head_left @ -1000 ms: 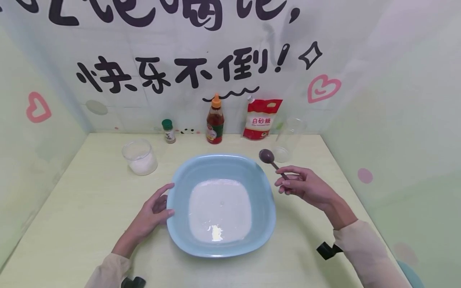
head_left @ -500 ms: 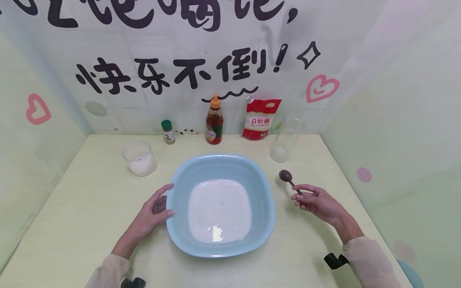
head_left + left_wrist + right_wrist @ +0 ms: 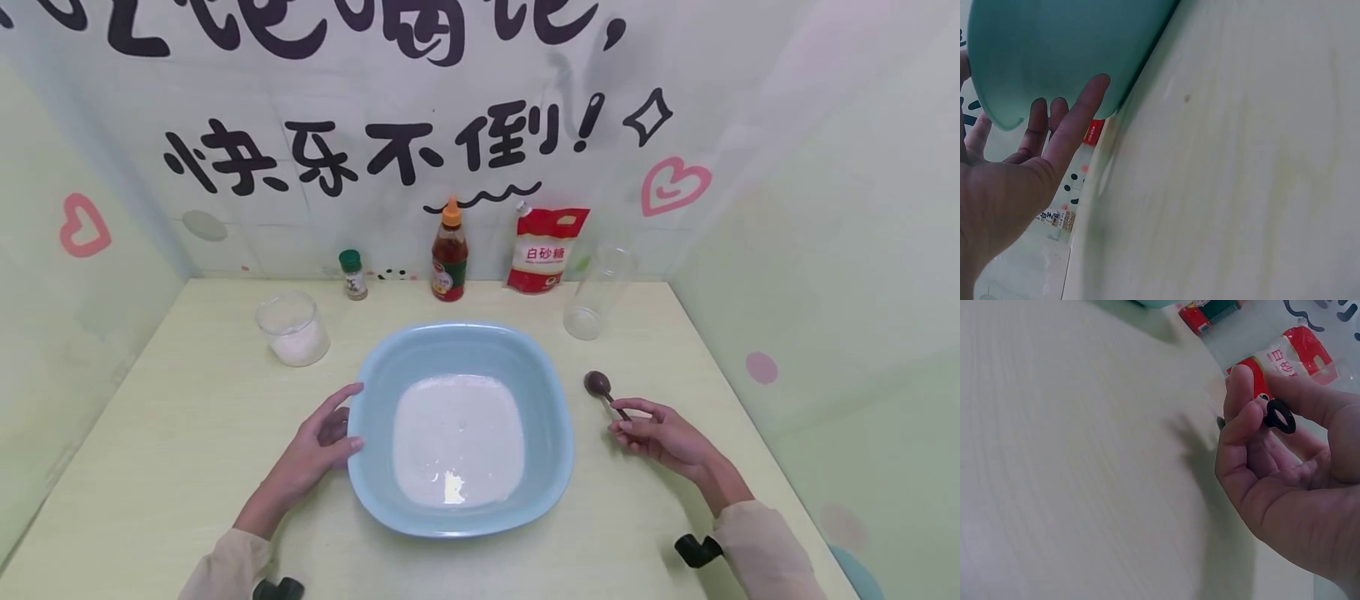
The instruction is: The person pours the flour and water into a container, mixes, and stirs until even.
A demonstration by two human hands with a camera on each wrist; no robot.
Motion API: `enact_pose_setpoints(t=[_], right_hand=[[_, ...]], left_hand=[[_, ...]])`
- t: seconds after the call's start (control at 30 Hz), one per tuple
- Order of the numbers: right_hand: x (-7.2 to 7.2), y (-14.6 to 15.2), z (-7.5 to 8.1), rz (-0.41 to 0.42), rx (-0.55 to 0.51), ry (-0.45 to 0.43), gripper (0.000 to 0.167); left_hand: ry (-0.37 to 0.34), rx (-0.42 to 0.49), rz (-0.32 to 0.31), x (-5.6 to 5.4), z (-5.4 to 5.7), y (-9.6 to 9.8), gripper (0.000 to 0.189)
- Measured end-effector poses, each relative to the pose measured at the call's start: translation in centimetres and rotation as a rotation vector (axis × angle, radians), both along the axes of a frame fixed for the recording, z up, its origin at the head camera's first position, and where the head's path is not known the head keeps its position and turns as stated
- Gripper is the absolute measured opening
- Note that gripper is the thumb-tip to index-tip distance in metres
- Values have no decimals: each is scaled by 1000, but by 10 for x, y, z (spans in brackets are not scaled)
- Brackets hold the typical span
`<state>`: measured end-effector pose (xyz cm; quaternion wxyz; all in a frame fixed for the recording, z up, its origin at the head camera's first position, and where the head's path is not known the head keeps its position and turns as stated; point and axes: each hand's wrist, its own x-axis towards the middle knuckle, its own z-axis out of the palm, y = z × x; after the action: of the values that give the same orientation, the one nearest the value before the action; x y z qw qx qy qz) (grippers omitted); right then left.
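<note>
A light blue plastic basin (image 3: 555, 433) with whitish liquid in its bottom stands at the middle of the table. My left hand (image 3: 311, 458) rests against its left side, thumb and index finger touching near the rim. In the left wrist view, fairly straight fingers (image 3: 1079, 112) lie along the basin's outer wall (image 3: 1041, 56). To the right of the basin, my right hand (image 3: 667, 437) pinches a dark brown spoon (image 3: 597, 383) by its handle. The bowl of the spoon points up and left, apart from the basin. The right wrist view shows the handle's ring end (image 3: 1281, 417) between thumb and fingers.
A glass of white powder (image 3: 296, 337) stands at the back left. Along the wall are a green-capped shaker (image 3: 353, 275), a red sauce bottle (image 3: 449, 258) and a red sugar pouch (image 3: 547, 250). A tall clear glass (image 3: 588, 312) stands at the back right.
My right hand has carried the spoon right and toward me, away from the clear glass, and lower near the table. My left hand and the basin have stayed in place.
</note>
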<state>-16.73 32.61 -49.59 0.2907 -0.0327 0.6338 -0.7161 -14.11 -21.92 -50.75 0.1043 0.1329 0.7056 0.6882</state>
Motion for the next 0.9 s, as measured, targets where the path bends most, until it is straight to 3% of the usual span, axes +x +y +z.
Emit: enact_pose_setpoints(t=[0.4, 0.9], right_hand=[[6, -2, 13, 89, 342, 32, 72], [13, -12, 24, 137, 559, 68, 69]], left_hand=[[3, 5, -3, -1, 3, 0, 69], [-9, -1, -3, -1, 2, 1, 69]])
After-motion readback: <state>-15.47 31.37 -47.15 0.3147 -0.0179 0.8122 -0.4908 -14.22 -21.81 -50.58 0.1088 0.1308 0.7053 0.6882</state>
